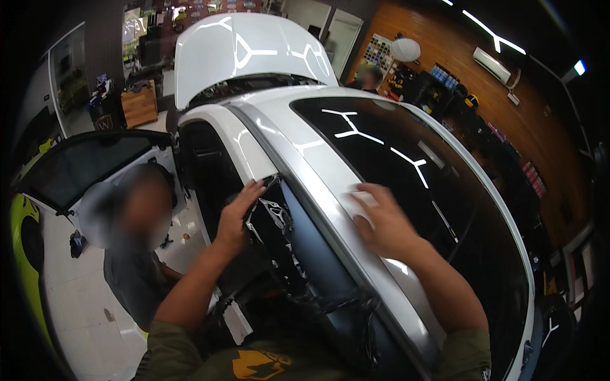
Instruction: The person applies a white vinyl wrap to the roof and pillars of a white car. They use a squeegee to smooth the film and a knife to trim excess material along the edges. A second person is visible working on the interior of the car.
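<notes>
My left hand is at the side of a white car, its fingers stretched out along the edge of a loose, crumpled glossy black film. The film runs down beside a blue-grey strip below the roof edge; whether my thumb presses on it is hidden. Over the silver roof rail is my right hand, fingers apart and smeared by motion, with nothing seen in it. Whether it touches the rail or the white roof I cannot tell.
At left a co-worker in a dark shirt stands close, by an open car door. The hood is raised. A dark glass roof spans the right. A lime-green car stands far left; another person is beyond the roof.
</notes>
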`<state>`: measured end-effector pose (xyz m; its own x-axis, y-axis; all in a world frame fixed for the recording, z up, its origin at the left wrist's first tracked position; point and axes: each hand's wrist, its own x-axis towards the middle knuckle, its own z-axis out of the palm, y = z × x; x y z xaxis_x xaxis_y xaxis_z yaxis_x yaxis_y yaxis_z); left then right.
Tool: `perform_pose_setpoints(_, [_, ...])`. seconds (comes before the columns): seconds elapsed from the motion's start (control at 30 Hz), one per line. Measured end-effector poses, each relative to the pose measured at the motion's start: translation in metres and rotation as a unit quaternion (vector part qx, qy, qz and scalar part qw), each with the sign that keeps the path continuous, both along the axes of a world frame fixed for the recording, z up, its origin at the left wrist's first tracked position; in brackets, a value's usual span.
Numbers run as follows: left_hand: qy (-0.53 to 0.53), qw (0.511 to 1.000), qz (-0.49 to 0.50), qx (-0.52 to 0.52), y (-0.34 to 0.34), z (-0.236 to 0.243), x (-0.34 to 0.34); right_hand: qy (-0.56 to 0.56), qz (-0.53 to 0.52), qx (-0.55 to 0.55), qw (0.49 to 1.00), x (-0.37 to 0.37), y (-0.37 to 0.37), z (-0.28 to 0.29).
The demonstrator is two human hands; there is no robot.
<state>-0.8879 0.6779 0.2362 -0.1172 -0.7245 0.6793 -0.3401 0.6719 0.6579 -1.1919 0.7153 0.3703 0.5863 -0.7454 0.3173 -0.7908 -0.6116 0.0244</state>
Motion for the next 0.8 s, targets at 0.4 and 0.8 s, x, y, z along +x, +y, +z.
perform_pose_setpoints(0.4, [0.142, 0.982, -0.053, 0.116, 0.004, 0.01, -0.005, 0.074, 0.166, 0.062, 0.981, 0.129, -0.073, -0.025])
perform_pose_setpoints(0.8, [-0.077, 0.995, 0.067, -0.021, 0.0, -0.003, 0.002, -0.04, 0.185, 0.121, 0.974, 0.141, -0.091, -0.035])
